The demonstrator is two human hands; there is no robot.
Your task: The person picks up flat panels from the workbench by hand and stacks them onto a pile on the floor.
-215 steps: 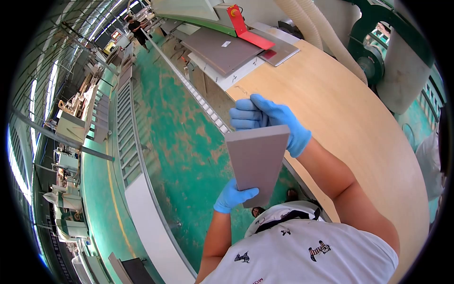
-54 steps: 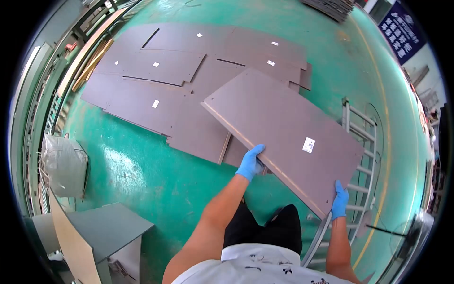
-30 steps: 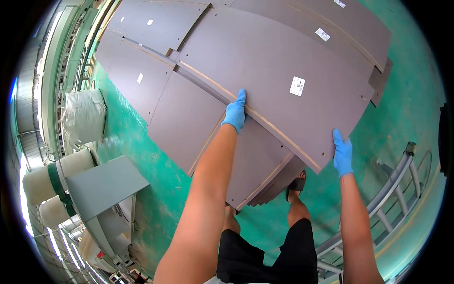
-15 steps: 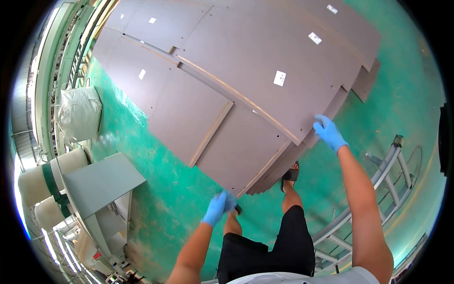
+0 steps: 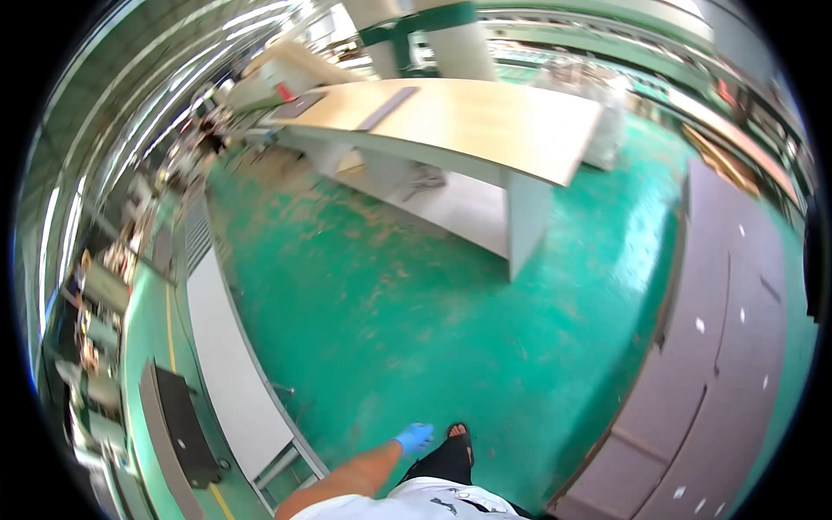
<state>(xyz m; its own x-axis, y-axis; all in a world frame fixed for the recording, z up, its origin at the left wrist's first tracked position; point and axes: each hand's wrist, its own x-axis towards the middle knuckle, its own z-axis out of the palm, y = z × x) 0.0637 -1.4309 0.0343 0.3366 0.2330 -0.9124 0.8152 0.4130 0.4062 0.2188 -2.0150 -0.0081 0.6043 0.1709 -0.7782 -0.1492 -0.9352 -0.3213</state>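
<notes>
Apparently in a step without load, holds nothing visible in blue-gloved left hand [image 5: 415,438], cannot tell spread or pressed-together fingers, shows no right hand, and, with brown panels [image 5: 685,377] lying on green floor [image 5: 381,329] at right, likely needs spread fingers for next grip.

Around the left hand [image 5: 415,438], at the near edge, the person's leg [image 5: 447,461] stands close on the right. Beyond, the green floor [image 5: 390,295] leaves a broad way to the far table [image 5: 520,113]. A long white board [image 5: 232,347] bars the left side; stacked brown panels [image 5: 676,416] block the right. Under the tabletop, a hand could enter from the near side, but an upright end board [image 5: 525,221] closes the right end. A narrow strip [image 5: 387,109] lies across the tabletop.
</notes>
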